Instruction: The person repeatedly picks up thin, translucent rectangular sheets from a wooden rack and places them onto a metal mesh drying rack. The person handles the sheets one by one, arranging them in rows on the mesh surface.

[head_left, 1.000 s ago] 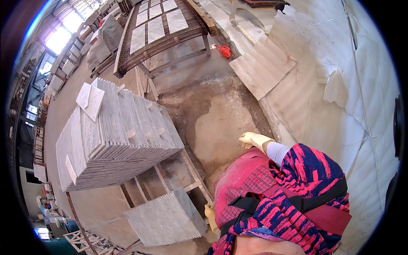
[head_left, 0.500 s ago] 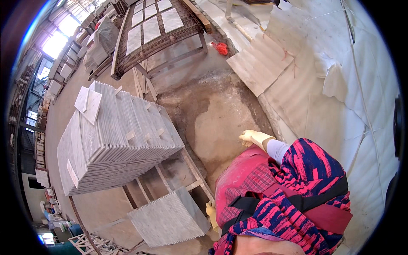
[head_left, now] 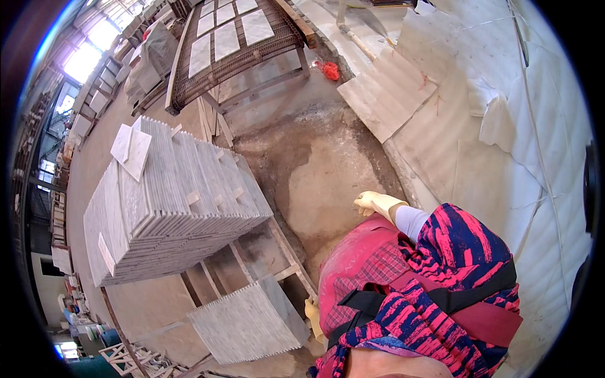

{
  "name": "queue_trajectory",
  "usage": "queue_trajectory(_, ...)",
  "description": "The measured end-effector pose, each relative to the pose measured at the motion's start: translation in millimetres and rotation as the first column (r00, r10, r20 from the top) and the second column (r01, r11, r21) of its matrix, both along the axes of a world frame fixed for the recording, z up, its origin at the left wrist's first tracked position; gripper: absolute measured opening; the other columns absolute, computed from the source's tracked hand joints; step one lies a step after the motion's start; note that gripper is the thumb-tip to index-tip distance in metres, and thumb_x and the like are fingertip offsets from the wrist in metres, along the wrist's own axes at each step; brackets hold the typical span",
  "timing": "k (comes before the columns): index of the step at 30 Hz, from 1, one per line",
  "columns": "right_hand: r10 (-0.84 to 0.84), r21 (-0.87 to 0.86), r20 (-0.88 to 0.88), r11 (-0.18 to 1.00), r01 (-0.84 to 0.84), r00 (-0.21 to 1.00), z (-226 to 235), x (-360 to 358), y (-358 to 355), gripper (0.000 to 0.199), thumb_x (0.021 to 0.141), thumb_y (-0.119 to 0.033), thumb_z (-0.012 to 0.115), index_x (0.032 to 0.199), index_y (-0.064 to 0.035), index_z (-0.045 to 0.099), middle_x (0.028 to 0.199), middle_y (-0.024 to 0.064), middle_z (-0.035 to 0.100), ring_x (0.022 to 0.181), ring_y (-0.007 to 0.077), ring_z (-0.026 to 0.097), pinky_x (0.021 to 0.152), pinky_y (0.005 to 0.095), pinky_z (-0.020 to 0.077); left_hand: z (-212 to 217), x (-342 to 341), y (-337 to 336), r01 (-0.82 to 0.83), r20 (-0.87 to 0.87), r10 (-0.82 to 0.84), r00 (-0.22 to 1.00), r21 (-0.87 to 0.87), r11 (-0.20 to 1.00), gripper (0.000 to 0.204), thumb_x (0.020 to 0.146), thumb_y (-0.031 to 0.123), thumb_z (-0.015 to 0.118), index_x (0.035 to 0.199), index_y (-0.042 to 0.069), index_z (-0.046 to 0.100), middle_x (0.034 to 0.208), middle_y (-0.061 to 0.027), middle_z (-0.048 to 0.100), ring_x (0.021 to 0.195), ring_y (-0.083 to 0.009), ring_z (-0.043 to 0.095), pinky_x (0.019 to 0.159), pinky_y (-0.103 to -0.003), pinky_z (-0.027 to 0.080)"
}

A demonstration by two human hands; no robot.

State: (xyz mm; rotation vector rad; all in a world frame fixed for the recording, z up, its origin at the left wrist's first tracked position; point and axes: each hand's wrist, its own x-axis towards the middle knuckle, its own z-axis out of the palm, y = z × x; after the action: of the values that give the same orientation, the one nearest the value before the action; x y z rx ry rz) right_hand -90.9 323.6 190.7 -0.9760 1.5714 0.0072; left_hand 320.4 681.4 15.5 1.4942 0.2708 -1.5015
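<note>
My right hand (head_left: pixel 377 203), in a cream rubber glove, hangs in front of the red apron (head_left: pixel 353 261), above the wet floor. Its fingers are curled in and no object shows in them. My left hand (head_left: pixel 312 316), in a similar glove, is low beside the apron, close to the right end of a small stack of grey-white marble tiles (head_left: pixel 249 324). The apron covers part of that hand and its fingers do not show clearly; whether it touches the tiles I cannot tell. These tiles stand on edge on a frame of rails (head_left: pixel 287 252).
A larger stack of marble tiles (head_left: pixel 183 183) stands left, with loose pieces on top. Beyond it, a mesh-topped table (head_left: pixel 236 60) carries several flat tiles. A red plastic bag (head_left: pixel 328 70) lies near its leg. Pale sheets (head_left: pixel 391 94) cover the floor to the right.
The tile stacks and table shift very slightly in the picture. Both hands stay in nearly the same place, and nothing is visibly taken hold of or let go.
</note>
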Motion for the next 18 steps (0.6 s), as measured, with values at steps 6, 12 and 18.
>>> queue_trajectory(6,0.061,0.022,-0.007,0.998,-0.061,0.998,1,17,-5,0.039,0.104,-0.034,0.049,0.123,-0.0019,0.062,0.111,0.0139,0.074,0.097,0.0293,0.072,0.086,0.043,0.0562,6,-3,13,-0.046,0.009,0.046,0.999,0.027,0.999,0.061,0.107,0.045,0.034,0.152,0.004,0.041,0.13,-0.0291,0.063,0.113,-0.0421,0.064,0.096,-0.052,0.053)
queue_trajectory(12,0.033,-0.003,0.024,0.999,-0.033,0.999,6,13,-1,0.04,0.104,-0.035,0.049,0.124,-0.0023,0.061,0.113,0.0147,0.074,0.099,0.0293,0.072,0.088,0.0424,0.0556,2,-4,9,-0.057,0.001,0.057,0.998,0.027,0.998,0.061,0.107,0.045,0.034,0.151,0.003,0.041,0.129,-0.0294,0.064,0.111,-0.0421,0.065,0.095,-0.052,0.054)
queue_trajectory(18,0.042,0.018,-0.001,0.999,-0.042,0.999,15,17,-2,0.042,0.104,-0.035,0.049,0.129,-0.003,0.059,0.117,0.0151,0.073,0.101,0.0289,0.072,0.09,0.0425,0.0555,-7,-3,8,-0.064,-0.013,0.064,0.998,0.018,0.998,0.06,0.107,0.044,0.035,0.151,0.003,0.041,0.128,-0.0296,0.064,0.11,-0.0421,0.066,0.094,-0.051,0.055)
